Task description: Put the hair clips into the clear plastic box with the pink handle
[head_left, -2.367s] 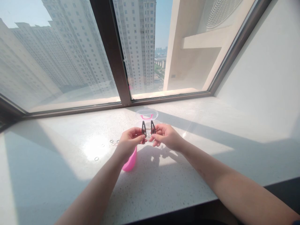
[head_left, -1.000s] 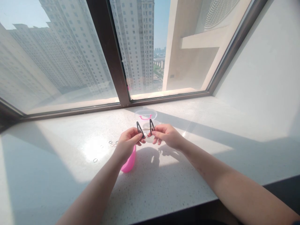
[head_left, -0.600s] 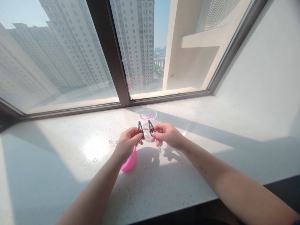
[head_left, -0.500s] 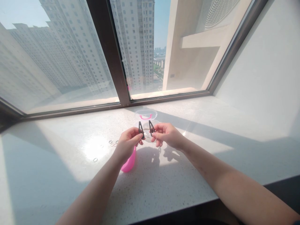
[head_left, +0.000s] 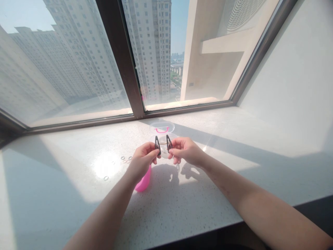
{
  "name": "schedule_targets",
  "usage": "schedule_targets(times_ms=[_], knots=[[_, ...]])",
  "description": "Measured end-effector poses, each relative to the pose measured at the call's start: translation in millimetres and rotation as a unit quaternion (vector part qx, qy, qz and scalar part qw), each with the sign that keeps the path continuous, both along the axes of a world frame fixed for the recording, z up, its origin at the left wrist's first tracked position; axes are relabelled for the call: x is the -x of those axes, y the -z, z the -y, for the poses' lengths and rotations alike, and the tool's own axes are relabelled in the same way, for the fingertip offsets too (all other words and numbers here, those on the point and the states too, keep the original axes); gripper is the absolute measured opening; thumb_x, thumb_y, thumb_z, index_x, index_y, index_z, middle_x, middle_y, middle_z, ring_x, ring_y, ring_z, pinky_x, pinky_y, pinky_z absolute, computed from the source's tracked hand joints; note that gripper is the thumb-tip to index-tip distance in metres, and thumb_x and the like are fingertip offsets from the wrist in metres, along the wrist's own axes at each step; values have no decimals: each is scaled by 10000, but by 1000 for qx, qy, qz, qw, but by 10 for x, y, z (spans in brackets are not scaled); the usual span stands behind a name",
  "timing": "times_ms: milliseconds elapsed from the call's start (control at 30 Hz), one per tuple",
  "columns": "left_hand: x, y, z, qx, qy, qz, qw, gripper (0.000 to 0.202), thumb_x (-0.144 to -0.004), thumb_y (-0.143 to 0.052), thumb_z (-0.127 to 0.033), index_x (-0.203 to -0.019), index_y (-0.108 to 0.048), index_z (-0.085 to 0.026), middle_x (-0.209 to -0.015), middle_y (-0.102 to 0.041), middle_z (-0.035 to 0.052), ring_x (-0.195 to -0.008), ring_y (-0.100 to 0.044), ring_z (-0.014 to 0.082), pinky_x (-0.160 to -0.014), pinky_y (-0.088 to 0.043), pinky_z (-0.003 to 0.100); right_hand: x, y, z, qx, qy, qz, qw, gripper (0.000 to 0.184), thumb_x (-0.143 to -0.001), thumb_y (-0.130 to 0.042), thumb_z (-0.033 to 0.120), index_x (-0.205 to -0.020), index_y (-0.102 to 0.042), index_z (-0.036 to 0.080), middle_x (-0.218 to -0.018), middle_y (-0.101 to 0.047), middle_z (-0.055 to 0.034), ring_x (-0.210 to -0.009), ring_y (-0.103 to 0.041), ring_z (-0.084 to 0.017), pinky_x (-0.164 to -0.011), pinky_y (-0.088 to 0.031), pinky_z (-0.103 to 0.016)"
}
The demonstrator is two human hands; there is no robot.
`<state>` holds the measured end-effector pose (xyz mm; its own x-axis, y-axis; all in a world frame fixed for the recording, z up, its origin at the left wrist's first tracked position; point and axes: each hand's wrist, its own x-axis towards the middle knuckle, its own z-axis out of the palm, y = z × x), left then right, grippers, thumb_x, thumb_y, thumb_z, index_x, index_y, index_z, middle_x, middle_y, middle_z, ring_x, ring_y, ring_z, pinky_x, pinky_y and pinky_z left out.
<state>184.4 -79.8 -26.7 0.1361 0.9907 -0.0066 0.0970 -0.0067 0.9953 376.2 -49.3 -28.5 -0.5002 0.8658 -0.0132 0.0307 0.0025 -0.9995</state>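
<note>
Pinched between the fingers of my left hand (head_left: 143, 155) is a black snap hair clip (head_left: 157, 144), held upright. My right hand (head_left: 185, 150) pinches a second black snap hair clip (head_left: 168, 141) at the same height, a small gap apart from the first. Behind the clips stands a clear plastic box (head_left: 163, 136) with its lid (head_left: 162, 127) raised and a pink handle (head_left: 161, 130) on it. What lies inside the box is mostly hidden by my hands. A pink container (head_left: 143, 181) is partly covered by my left wrist.
Several small rings (head_left: 126, 159) lie left of my left hand on the speckled white sill (head_left: 182, 205), with one ring (head_left: 105, 178) nearer me. A dark-framed window (head_left: 139, 113) runs along the back, and a white wall (head_left: 291, 83) stands at the right.
The two clips have shifted very slightly and turned a little between my fingers. Both hands keep their hold; the box and rings stay in place.
</note>
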Motion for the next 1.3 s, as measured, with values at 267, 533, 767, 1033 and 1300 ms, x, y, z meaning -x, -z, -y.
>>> schedule_targets(times_ms=[267,533,767,1033,1300], knots=[[-26,-125,45,7,15,-29,999,63,-775,-565,-210,-763,-580,-150,-647,-611,-5,-505,-483,76,-487,-354,206,-5,-3,1,2,-3,2,1000,115,-768,-592,202,-831,-609,109,-695,-691,-59,-469,-605,-104,-422,-438,-193],[-40,-156,58,8,16,-44,999,73,-753,-566,-218,-772,-602,-157,-639,-616,0,-501,-484,87,-489,-370,218,-6,1,0,5,-4,7,1000,137,-768,-602,222,-841,-620,108,-703,-692,-64,-475,-605,-104,-428,-443,-201],[-22,-62,27,-6,15,-50,999,81,-764,-561,-222,-784,-609,-160,-638,-624,-6,-498,-497,85,-494,-380,219,1,-16,6,3,-2,12,1000,130,-767,-600,221,-830,-622,109,-705,-691,-63,-474,-600,-100,-433,-445,-203],[-13,-12,23,-15,16,-57,998,96,-772,-558,-235,-795,-609,-156,-658,-633,9,-508,-508,92,-493,-388,222,1,-33,18,2,-4,16,1000,134,-769,-605,225,-835,-628,111,-709,-694,-60,-475,-597,-96,-441,-449,-203],[-30,-70,36,-7,14,-48,999,90,-771,-554,-231,-795,-602,-158,-652,-619,6,-505,-504,93,-491,-387,222,2,-5,11,-1,-8,15,1000,149,-775,-610,237,-848,-629,109,-710,-692,-61,-473,-598,-96,-431,-443,-197]])
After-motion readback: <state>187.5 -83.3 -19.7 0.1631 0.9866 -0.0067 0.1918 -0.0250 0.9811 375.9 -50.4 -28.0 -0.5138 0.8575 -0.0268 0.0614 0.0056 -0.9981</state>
